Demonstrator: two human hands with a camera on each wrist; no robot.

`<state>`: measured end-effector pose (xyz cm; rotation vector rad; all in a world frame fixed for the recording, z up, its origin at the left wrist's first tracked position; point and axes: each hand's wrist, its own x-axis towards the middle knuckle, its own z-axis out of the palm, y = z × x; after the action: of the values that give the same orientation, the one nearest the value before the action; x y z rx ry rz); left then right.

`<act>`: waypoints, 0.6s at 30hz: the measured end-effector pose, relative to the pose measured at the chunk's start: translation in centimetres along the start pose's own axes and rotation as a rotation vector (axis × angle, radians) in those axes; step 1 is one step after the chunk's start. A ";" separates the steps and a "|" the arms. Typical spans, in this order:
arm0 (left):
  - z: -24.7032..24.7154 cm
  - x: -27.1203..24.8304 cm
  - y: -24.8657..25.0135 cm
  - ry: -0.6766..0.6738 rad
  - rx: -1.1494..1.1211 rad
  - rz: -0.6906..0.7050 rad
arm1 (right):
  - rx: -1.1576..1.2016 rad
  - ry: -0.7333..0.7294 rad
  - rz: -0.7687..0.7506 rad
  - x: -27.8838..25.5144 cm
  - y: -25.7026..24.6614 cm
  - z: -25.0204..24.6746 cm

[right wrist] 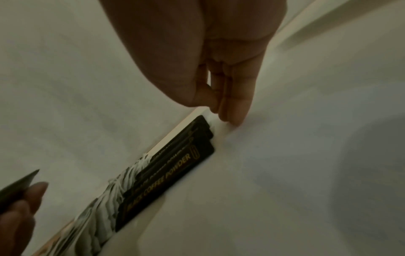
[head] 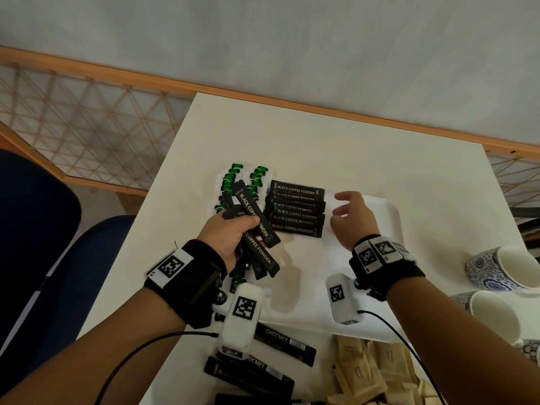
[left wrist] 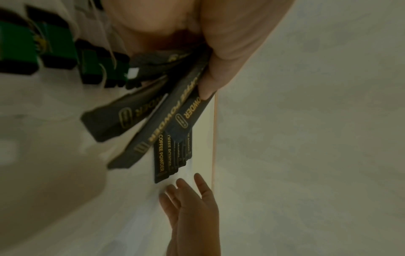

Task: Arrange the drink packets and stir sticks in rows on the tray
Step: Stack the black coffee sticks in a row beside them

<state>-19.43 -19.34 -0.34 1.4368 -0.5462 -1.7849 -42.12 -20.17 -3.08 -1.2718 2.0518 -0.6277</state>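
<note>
While left hand [head: 230, 233] grips fanned bundle of slim black foil coffee packets [head: 257, 226], right hand [head: 352, 219] hovers slack, empty; packets light, slick, bendy: pinch mid-length

coffee packets [head: 296, 210]: matt black foil | tray [head: 388, 211]: smooth white plastic | mugs [head: 496, 270]: glossy ceramic

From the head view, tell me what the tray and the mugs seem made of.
Tray: probably plastic, smooth white with a rounded moulded rim and faint sheen. Mugs: likely glazed ceramic, with glossy white insides and a blue-and-white pattern outside.
</note>
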 end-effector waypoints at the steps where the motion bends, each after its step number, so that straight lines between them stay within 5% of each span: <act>1: 0.1 0.0 0.0 0.000 0.003 0.001 | 0.025 -0.011 0.033 -0.1 0.3 0.0; 18: 0.0 0.3 -0.4 -0.055 -0.019 0.010 | 0.090 -0.026 0.039 0.6 -0.9 0.8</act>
<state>-19.57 -19.30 -0.79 1.3735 -0.5621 -1.8211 -41.17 -21.12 -3.13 -1.1795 2.0000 -0.6740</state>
